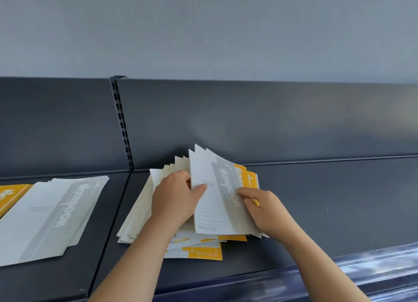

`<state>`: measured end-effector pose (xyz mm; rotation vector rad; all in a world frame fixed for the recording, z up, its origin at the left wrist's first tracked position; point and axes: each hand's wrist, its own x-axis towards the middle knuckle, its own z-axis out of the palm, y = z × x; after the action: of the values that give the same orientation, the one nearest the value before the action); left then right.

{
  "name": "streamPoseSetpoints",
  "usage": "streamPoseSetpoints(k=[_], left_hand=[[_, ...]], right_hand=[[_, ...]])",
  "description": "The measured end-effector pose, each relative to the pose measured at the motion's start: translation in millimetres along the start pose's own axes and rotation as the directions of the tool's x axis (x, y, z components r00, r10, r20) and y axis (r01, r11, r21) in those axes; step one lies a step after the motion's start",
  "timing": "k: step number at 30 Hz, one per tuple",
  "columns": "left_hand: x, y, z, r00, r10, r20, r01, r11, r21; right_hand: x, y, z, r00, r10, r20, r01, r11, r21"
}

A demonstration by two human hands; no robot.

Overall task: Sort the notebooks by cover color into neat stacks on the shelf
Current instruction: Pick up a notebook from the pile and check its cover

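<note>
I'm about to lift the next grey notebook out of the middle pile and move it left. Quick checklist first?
1. Left hand steadies the mixed pile: ok, thumb on the front cover, fingers round the fanned notebooks.
2. Right hand has the front grey notebook: ok, fingertips pinch its right edge.
3. Only one notebook pinched: cannot tell.
4. Cover matches the grey stack on the left: ok.
5. Grey stack neat: not ok, edges staggered.
6. Mixed pile sorted out: not ok, yellow notebooks lie under and behind the grey ones.
</note>
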<state>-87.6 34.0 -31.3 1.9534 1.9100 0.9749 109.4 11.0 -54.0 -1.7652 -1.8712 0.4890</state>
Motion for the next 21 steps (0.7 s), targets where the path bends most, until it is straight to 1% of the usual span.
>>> streamPoseSetpoints(k=[3,5,10,13,16,19,21], left_hand=[[1,-5,-3,0.999,-0.05,0.011,0.05,0.999,-0.002],[-1,-5,-5,0.998,-0.065,0.02,0.065,0.998,-0.018],[-8,-1,-11,0.998,-0.052,0.017,0.054,0.984,-0.17],[-13,-5,-17,0.997,-0.076,-0.027,0.069,0.977,-0.202],[-17,-15,-26,0.992,-0.112,-0.057,0.096,0.969,-0.227],[-22,-27,-41,0.986,-0.151,-0.077,0.127,0.958,-0.256],[-25,-38,-54,0.984,-0.173,-0.047,0.151,0.942,-0.3]], right_hand=[[2,0,0,0.999,0.047,-0.007,-0.047,0.999,-0.012],[2,-3,-2,0.998,0.058,0.012,-0.058,0.998,0.013],[1,-19,-4,0.999,0.035,0.006,-0.036,0.982,0.187],[2,-28,-3,0.999,0.001,-0.053,0.016,0.947,0.32],[5,-44,-2,0.997,-0.034,-0.062,0.057,0.904,0.424],[7,-62,4,0.994,-0.075,-0.078,0.102,0.888,0.448],[9,-75,12,0.992,-0.093,-0.09,0.122,0.897,0.424]])
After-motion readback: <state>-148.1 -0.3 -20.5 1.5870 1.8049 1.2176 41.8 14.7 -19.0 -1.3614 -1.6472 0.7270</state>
